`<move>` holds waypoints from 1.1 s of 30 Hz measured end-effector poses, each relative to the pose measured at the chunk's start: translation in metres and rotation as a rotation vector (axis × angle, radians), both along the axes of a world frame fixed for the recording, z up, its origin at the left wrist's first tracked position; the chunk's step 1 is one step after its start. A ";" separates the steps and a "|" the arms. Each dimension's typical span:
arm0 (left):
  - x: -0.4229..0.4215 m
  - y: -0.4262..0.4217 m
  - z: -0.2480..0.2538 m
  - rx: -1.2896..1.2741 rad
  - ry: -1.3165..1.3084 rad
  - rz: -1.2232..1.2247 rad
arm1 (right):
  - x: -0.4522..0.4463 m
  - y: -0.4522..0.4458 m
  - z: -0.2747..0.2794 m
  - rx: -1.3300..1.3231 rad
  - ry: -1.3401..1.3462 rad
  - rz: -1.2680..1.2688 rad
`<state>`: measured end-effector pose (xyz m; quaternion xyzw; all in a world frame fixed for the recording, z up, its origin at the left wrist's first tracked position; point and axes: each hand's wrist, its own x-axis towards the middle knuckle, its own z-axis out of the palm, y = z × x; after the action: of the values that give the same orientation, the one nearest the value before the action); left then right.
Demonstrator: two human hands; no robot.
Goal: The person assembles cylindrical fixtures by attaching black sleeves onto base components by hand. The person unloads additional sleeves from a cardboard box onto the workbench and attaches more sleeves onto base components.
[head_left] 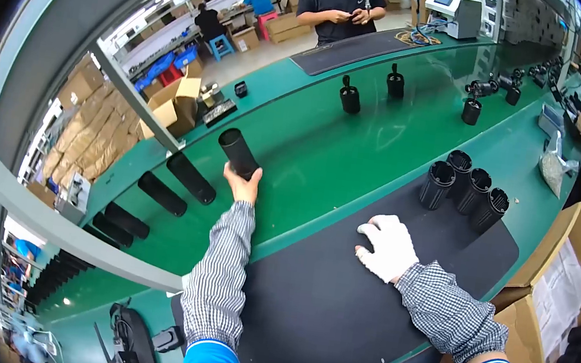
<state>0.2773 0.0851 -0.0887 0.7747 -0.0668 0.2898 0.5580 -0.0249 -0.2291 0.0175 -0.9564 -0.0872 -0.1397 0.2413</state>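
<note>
In the head view, my left hand [244, 184] is closed around the lower end of a black cylindrical housing [239, 153], tilted over the green belt with its open end facing up. More black cylinders [191, 177] lie on their sides in a row to the left of it. My right hand [389, 248], in a white glove with bare fingertips, rests over the black mat [318, 308]. Its fingers are apart and nothing shows in them. Several ribbed black housings [438, 185] stand upright on the mat, beyond that hand to the right.
Small black parts with upright stems [349, 96] stand on the green belt [296, 139]. A grey post [134, 97] and a curved bar rise at left. An open cardboard box [540, 335] is at right. Co-workers sit or stand across the bench and at far right.
</note>
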 end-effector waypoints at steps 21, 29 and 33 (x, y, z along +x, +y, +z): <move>0.103 -0.304 0.091 0.213 0.343 -0.101 | 0.015 -0.016 -0.008 0.087 0.104 0.177; 0.057 -0.242 0.088 0.191 0.004 -0.272 | 0.013 -0.025 0.001 0.192 0.019 0.107; -0.033 -0.188 0.117 0.448 -0.146 -0.296 | -0.004 -0.053 0.046 0.412 -0.017 -0.173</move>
<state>0.2447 -0.1030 0.0282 0.8377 -0.2817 0.2379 0.4029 -0.0287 -0.2825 0.0637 -0.8896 0.0235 -0.1828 0.4179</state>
